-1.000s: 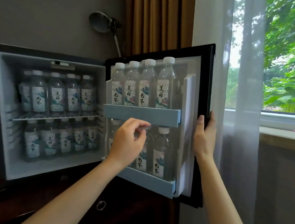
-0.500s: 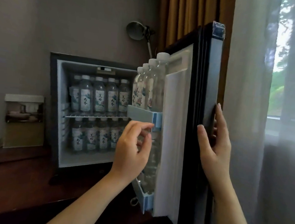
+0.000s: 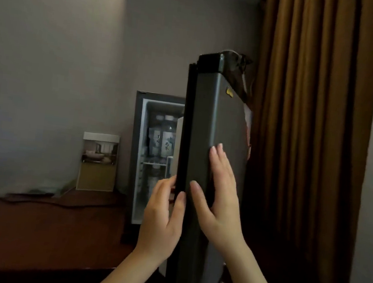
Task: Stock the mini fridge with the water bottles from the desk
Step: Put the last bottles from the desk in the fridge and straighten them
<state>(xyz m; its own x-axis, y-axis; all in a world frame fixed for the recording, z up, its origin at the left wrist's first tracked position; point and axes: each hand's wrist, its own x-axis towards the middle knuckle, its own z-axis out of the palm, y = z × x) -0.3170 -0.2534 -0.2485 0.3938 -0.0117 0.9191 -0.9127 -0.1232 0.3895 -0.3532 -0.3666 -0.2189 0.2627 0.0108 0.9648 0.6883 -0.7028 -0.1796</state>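
We pressed our flat, unclenched right hand (image 3: 219,197) on the fridge door (image 3: 204,157), our left hand (image 3: 164,211) apparently pinching its edge, water bottles (image 3: 163,138) shelved inside at ten o'clock.

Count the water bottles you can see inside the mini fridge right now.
2 water bottles clearly: one and another side by side on the upper shelf. Blurry shapes below the shelf may be more, and the fridge door hides the rest.
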